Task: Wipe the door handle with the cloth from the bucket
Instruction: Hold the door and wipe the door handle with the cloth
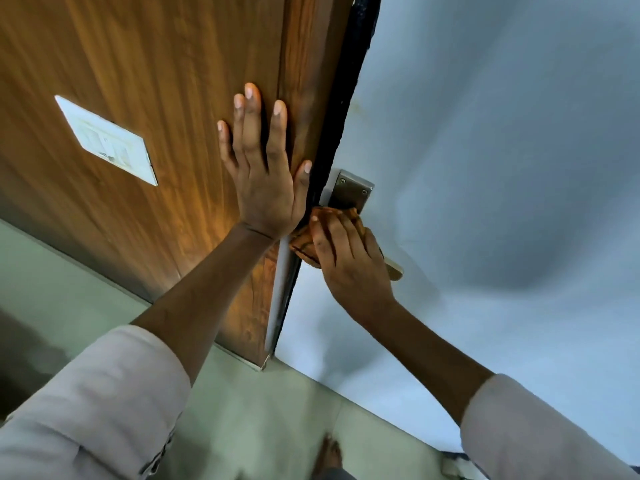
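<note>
head | left hand (266, 188) flat, fingers spread on wooden panel (138, 64) | right hand (349, 261) closed around brown cloth (304, 242), pressing it on door handle (393, 268) beneath metal plate (351, 194) | pale door (485, 133)

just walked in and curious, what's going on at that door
A person is wiping the metal lever door handle on a pale grey door. The right hand presses a crumpled orange-brown cloth over the lever, just below the silver screwed backplate, so most of the lever is hidden and only its tip shows. The left hand lies flat, fingers spread, on the brown wood-grain panel beside the door's edge, apparently bracing. No bucket is in view.
</note>
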